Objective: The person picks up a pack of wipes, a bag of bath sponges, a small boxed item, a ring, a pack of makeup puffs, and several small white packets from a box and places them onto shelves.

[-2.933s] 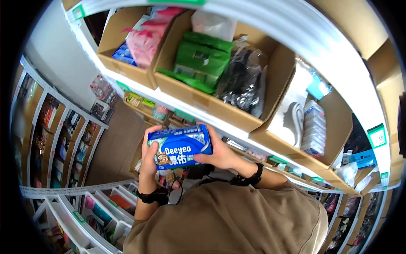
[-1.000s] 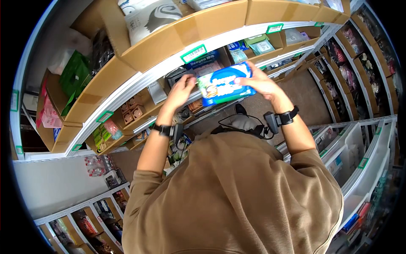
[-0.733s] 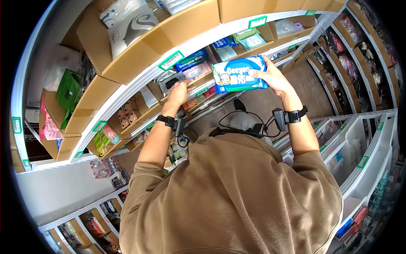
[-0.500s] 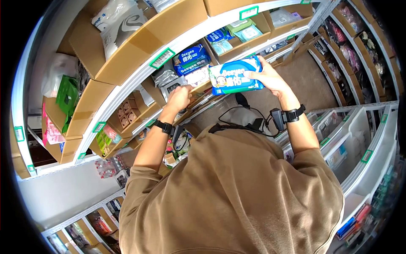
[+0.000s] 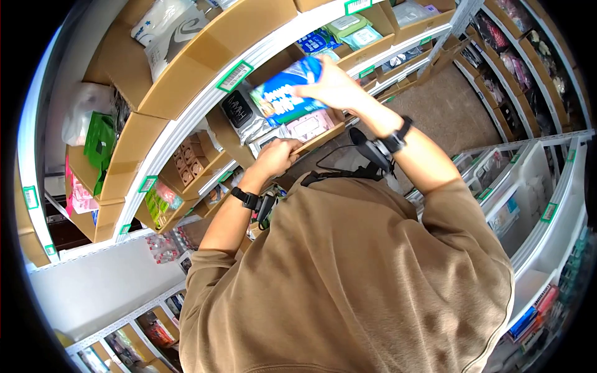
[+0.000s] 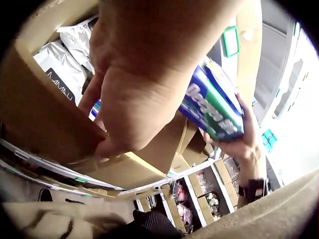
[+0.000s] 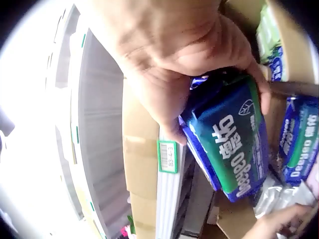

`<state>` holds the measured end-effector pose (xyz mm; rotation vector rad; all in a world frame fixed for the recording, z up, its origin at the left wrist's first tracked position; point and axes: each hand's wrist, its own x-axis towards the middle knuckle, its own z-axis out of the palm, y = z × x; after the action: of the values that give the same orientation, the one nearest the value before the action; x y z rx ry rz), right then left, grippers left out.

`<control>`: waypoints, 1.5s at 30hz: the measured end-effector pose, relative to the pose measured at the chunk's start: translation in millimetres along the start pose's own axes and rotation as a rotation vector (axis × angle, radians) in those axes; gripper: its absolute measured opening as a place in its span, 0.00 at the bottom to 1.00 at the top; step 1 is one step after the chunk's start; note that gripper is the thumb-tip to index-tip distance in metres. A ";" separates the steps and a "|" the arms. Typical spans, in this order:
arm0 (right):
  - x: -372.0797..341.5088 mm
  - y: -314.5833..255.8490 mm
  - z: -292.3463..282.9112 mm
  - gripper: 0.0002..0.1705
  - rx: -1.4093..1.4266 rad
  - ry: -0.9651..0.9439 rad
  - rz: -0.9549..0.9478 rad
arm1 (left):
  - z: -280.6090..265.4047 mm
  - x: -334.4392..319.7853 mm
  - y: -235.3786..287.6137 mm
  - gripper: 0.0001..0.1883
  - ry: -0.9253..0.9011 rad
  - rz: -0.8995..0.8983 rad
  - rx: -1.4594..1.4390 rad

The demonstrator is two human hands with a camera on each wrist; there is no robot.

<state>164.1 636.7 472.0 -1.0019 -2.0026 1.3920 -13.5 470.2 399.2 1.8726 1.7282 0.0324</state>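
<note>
My right hand [image 5: 339, 87] grips a blue and green Deeyeo pack of wet wipes [image 5: 286, 93], thumb across its printed face, over an open cardboard box [image 5: 326, 138] on the shelf. My left hand [image 5: 275, 159] holds that box's front wall; the left wrist view shows its thumb outside and fingers inside. Inside the box lie silver pouches [image 5: 247, 121] with a black label and a pink pack [image 5: 311, 124]. The right wrist view also shows another Deeyeo pack [image 7: 300, 142] in the box, beyond the held pack.
A white shelf rail with a green-framed label [image 5: 235, 75] runs above the box. To its right stands a box with green and blue packs [image 5: 348, 26]; brown cartons [image 5: 188, 158] sit to its left. White bins [image 5: 538, 199] line the right side.
My left hand has let go of the wipes and taken hold of the box, whose front edge now sits nearer my body. My right hand has carried the pack leftward over the box.
</note>
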 end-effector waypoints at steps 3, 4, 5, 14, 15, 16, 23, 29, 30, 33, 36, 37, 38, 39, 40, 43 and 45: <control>55.1 -13.6 41.3 0.55 -0.183 0.169 0.019 | 3.6 -1.2 -9.7 0.16 0.027 0.019 -0.085; 76.1 -9.1 50.3 0.55 -0.222 0.117 -0.004 | 3.2 -3.7 -11.5 0.17 0.039 0.028 -0.125; 102.8 0.4 61.1 0.55 -0.262 0.065 -0.031 | 2.0 -7.6 -12.6 0.17 0.060 0.014 -0.131; 209.9 67.5 116.7 0.31 -0.587 0.147 -0.208 | 20.0 -36.8 -38.6 0.17 0.186 -0.018 -0.147; 204.5 63.0 119.3 0.30 -0.627 0.116 -0.188 | 25.5 -38.9 -41.6 0.16 0.231 0.014 -0.160; 197.0 57.3 120.1 0.30 -0.664 0.087 -0.171 | 23.4 -41.4 -40.1 0.15 0.227 -0.009 -0.203; 182.4 68.0 153.2 0.30 -0.911 -0.294 -0.036 | 25.5 -42.6 -45.0 0.13 0.255 -0.044 -0.286; 177.2 38.4 147.0 0.30 -0.942 -0.441 -0.146 | 15.4 -47.2 -34.4 0.13 0.254 -0.074 -0.215; 172.9 33.8 143.3 0.30 -0.943 -0.470 -0.168 | 19.7 -45.2 -35.1 0.12 0.288 -0.079 -0.188; 156.1 21.7 127.1 0.30 -0.931 -0.550 -0.237 | 13.9 -41.5 -32.4 0.11 0.296 -0.083 -0.143; 133.2 10.5 103.4 0.30 -0.933 -0.568 -0.326 | 13.8 -30.9 -38.1 0.10 0.282 -0.099 -0.122; 124.4 7.4 95.1 0.30 -0.940 -0.561 -0.364 | 12.2 -25.5 -39.4 0.10 0.307 -0.120 -0.131; 123.0 2.6 88.9 0.30 -0.938 -0.650 -0.291 | 10.5 -19.0 -39.9 0.11 0.317 -0.128 -0.110; 122.7 -3.0 85.0 0.30 -0.937 -0.742 -0.219 | 8.0 -13.9 -40.8 0.11 0.327 -0.144 -0.090; 119.4 -9.8 81.8 0.28 -0.882 -0.768 -0.247 | 1.5 -10.8 -40.7 0.10 0.331 -0.170 -0.052; 111.2 -10.7 83.7 0.21 -0.616 -0.863 -0.299 | 5.1 9.8 -61.3 0.10 0.430 -0.226 -0.012; 108.3 -12.0 94.4 0.20 -0.548 -0.946 -0.249 | 2.3 12.8 -68.9 0.10 0.547 -0.289 0.015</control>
<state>25.0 666.9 449.0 -0.2109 -3.1819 1.3176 -72.8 480.2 363.2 1.7025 2.3543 0.4559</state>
